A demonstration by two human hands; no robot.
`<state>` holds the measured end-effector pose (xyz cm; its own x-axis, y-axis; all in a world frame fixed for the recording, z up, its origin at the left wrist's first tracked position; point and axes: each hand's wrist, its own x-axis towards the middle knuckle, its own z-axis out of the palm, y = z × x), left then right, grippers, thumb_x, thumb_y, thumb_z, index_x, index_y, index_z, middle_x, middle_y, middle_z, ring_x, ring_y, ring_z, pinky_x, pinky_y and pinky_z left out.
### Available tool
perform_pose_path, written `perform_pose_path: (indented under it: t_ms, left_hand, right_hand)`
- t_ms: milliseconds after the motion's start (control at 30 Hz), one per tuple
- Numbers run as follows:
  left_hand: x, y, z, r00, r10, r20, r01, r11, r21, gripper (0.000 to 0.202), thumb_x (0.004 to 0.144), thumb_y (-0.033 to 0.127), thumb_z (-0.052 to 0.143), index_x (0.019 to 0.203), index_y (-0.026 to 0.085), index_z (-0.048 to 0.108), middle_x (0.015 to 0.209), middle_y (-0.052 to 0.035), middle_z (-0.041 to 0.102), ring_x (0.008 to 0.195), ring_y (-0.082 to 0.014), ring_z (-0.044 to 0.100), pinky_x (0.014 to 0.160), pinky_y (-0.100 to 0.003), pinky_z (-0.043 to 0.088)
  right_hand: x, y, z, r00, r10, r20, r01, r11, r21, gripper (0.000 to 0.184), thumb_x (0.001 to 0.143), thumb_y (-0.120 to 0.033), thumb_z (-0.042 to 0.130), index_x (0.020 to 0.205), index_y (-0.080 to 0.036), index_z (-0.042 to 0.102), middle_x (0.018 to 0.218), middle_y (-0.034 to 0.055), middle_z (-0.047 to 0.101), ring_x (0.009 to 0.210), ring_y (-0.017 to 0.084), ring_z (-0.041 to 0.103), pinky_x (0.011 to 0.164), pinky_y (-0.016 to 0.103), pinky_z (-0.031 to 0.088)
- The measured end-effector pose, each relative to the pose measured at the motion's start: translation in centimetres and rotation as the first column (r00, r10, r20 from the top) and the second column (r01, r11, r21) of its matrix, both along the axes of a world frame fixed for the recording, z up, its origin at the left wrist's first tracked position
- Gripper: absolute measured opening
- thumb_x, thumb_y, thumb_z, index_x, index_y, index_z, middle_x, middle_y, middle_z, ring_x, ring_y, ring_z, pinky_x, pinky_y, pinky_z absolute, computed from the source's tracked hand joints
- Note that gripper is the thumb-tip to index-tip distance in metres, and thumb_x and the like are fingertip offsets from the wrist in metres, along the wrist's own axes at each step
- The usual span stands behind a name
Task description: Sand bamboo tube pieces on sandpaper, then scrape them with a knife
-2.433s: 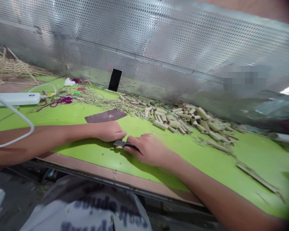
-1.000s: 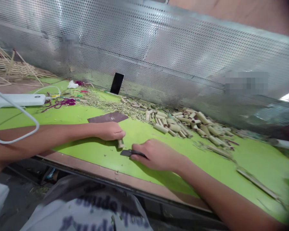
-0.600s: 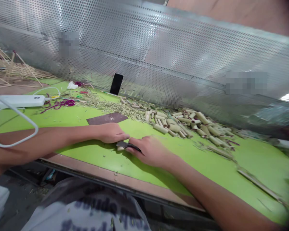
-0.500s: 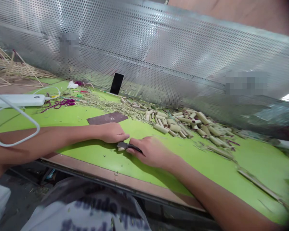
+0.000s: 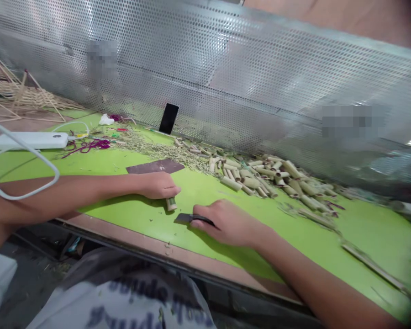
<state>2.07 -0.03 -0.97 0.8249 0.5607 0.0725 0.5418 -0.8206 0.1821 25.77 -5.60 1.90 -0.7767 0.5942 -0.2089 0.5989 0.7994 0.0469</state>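
My left hand is closed around a short piece of bamboo, whose pale cut end points toward me just above the green tabletop. In my right hand is a black-handled knife, its wide grey blade aimed left. A small gap separates the blade from the bamboo. Behind my left hand lies a dark brown sheet, flat on the table.
A heap of cut bamboo pieces lies at the back right, beside scattered shavings. A phone leans on the perforated metal screen. At left are a white power strip, purple yarn and stick frames.
The knife in my right hand has moved off the bamboo, toward me and to the right. More of the bamboo piece now shows below my left hand.
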Motion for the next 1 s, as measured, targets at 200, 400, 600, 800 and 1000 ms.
perform_pose_path:
  t_ms: [200, 400, 600, 800, 1000]
  left_hand:
    - [1.0, -0.1, 0.4, 0.996, 0.073, -0.050, -0.073, 0.997, -0.006, 0.050, 0.098, 0.026, 0.037, 0.057, 0.016, 0.064, 0.054, -0.0070, 0.062, 0.048, -0.0173, 0.041, 0.057, -0.034, 0.026]
    - [1.5, 0.3, 0.9, 0.991, 0.098, -0.091, -0.103, 0.994, -0.048, 0.046, 0.093, 0.028, 0.042, 0.060, 0.015, 0.071, 0.055, -0.0091, 0.065, 0.050, -0.0203, 0.048, 0.058, -0.036, 0.030]
    - [0.6, 0.4, 0.6, 0.991, 0.123, -0.050, -0.124, 0.992, -0.015, 0.045, 0.093, 0.029, 0.042, 0.053, 0.018, 0.061, 0.050, -0.0048, 0.058, 0.047, -0.0171, 0.043, 0.054, -0.034, 0.027]
    - [0.2, 0.4, 0.1, 0.984, 0.176, 0.029, -0.177, 0.982, 0.059, 0.037, 0.096, 0.033, 0.040, 0.074, 0.017, 0.066, 0.065, -0.0048, 0.065, 0.056, -0.0167, 0.051, 0.056, -0.030, 0.030]
    - [-0.5, 0.1, 2.2, 0.949, 0.178, 0.262, -0.249, 0.930, 0.270, 0.037, 0.102, 0.036, 0.036, 0.120, 0.014, 0.059, 0.114, -0.0122, 0.069, 0.101, -0.0252, 0.063, 0.092, -0.041, 0.046]
  right_hand:
    - [-1.0, 0.7, -1.2, 0.994, -0.083, -0.068, 0.090, 0.990, 0.109, 0.034, 0.106, -0.043, 0.036, 0.096, -0.020, 0.060, 0.066, 0.0035, 0.064, 0.055, 0.018, 0.050, 0.056, 0.031, 0.018]
    - [-1.5, 0.3, -0.4, 0.998, -0.035, -0.048, 0.038, 0.998, 0.056, 0.031, 0.104, -0.042, 0.043, 0.092, -0.020, 0.061, 0.062, 0.0022, 0.061, 0.053, 0.016, 0.047, 0.054, 0.030, 0.018]
    - [0.7, 0.8, -0.2, 0.996, -0.030, -0.079, 0.030, 1.000, -0.003, 0.041, 0.106, -0.046, 0.033, 0.088, -0.021, 0.060, 0.061, 0.0011, 0.057, 0.053, 0.017, 0.045, 0.056, 0.030, 0.023]
    - [1.7, 3.2, -1.2, 0.949, -0.108, -0.297, 0.118, 0.993, 0.018, 0.040, 0.106, -0.041, 0.033, 0.096, -0.018, 0.065, 0.097, 0.0116, 0.069, 0.088, 0.024, 0.061, 0.078, 0.036, 0.043]
    - [1.7, 3.7, 0.0, 0.580, -0.463, -0.670, 0.125, 0.864, -0.488, 0.061, 0.105, -0.053, 0.009, 0.147, -0.025, 0.044, 0.149, 0.0148, 0.052, 0.135, 0.026, 0.051, 0.108, 0.049, 0.043]
